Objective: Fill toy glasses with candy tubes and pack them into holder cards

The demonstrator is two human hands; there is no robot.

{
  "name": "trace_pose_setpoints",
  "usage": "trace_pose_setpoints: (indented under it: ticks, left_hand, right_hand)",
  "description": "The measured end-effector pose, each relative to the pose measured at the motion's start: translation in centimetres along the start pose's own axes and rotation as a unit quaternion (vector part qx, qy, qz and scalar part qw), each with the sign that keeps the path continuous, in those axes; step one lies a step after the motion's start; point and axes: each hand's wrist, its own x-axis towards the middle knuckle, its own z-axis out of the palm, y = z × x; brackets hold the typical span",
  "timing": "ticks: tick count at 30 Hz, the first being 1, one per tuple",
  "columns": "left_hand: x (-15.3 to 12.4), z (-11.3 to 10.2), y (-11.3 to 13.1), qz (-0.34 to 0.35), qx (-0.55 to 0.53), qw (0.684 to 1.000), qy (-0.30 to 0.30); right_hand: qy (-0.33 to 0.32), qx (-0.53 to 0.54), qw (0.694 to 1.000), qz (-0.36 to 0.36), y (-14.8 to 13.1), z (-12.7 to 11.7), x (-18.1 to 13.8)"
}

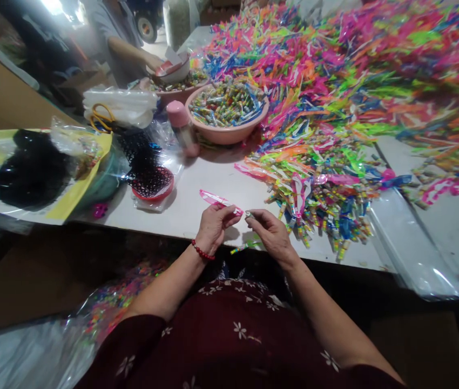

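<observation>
I cannot identify the small piece (248,214) in the right hand (273,233), centre; a person (112,27), upper left, is cropped.

A bottle with a rounded pink cap (183,129) stands on the white tabletop (209,173). Beside it, black netting (142,162) lies over a round red dish (165,195). Orange-yellow looped handles (102,114) touch clear plastic packets (122,105). A crumpled black plastic bag (31,173) sits farther left; a dark-tyred wheel (146,28) shows behind.

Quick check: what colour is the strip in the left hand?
The strip in the left hand is bright pink with white areas, best seen in the head view.
</observation>
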Motion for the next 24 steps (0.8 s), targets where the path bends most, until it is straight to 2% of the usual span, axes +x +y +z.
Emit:
trace_pose_setpoints:
  ticks: [7, 13, 20, 24]
  left_hand:
    - [-0.5, 0.4, -0.3, -0.005, 0.009, 1.000, -0.016]
    - [-0.7, 0.3, -0.3, -0.009, 0.024, 0.999, -0.031]
    - [-0.7, 0.2, 0.3, 0.038, 0.063, 0.993, -0.090]
    - [-0.4, -0.2, 0.0, 0.055, 0.077, 0.991, -0.095]
  right_hand:
    - [-0.001, 0.021, 1.000, 0.004, 0.8, -0.4, -0.1]
    - [0.008, -0.055, 0.998, -0.023, 1.0, -0.9, -0.3]
    - [0.014, -0.138, 0.987, -0.083, -0.8, -0.9, -0.8]
    - [0.005, -0.184, 0.974, -0.128, -1.0, -0.4, -0.5]
